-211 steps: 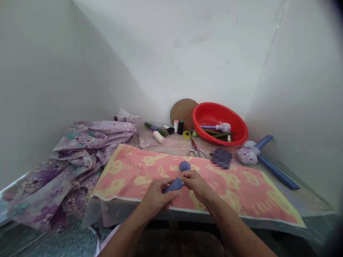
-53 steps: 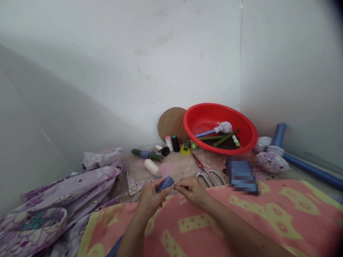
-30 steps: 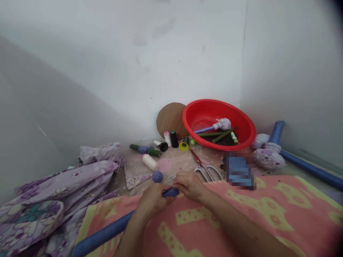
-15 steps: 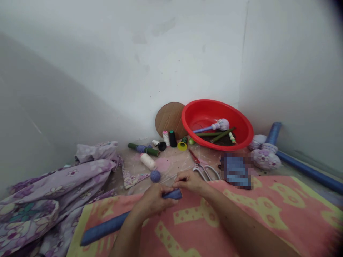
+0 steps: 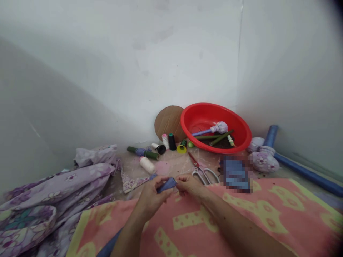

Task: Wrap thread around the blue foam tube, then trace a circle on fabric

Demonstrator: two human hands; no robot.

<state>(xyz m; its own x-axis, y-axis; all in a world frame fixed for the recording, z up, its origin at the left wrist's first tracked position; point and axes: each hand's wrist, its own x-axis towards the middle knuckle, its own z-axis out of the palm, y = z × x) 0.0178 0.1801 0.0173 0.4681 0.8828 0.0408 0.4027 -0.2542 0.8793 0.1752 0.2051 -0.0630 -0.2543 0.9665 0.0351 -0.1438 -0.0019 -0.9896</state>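
Note:
My left hand and my right hand meet above the near side of a pink and yellow towel. Both grip a blue fabric tube, the left around its body, the right pinching its end. Its long lower part runs down behind my left forearm to the bottom of the view. A small blue bit shows just past my left hand, mostly hidden, and may be the yarn-like ball. Red-handled scissors lie a little beyond my right hand.
A red plastic basin holds a tied bundle and green sticks. Thread spools stand by a round cardboard disc. Purple floral cloth heaps left. Floral bundles and a blue tube lie right, beside a pixelated blue patch.
The long blue tube has dropped from lying across the towel to low behind my left forearm. The round ball has gone mostly out of sight behind my left hand. My hands stay together on the tube.

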